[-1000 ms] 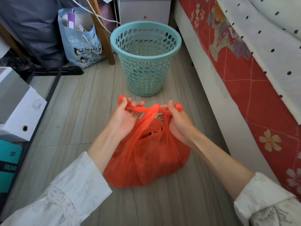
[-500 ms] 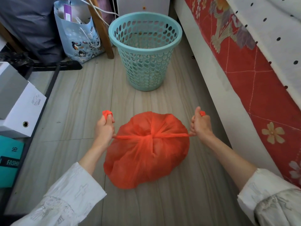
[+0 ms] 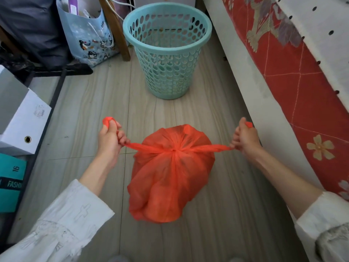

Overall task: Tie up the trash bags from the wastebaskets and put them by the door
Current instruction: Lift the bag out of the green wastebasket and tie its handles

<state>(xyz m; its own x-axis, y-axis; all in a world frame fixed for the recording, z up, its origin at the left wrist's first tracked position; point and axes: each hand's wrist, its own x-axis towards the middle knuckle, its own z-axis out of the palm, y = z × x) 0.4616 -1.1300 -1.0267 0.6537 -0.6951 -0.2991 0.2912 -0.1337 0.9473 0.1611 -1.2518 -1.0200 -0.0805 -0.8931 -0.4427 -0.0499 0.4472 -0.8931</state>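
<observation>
We've got left hand (image 3: 110, 140) and right hand (image 3: 245, 139) each clamped on a handle of the orange trash bag (image 3: 170, 178), pulled apart, bag in front of the teal wastebasket (image 3: 167, 52).

The trash bag (image 3: 171, 173) is set on the floor (image 3: 90, 110) between the left hand (image 3: 110, 139) and the right hand (image 3: 245, 139). The wastebasket (image 3: 167, 52) is placed behind it. A bed (image 3: 283, 82) is found along the right, boxes (image 3: 20, 118) along the left edge.
</observation>
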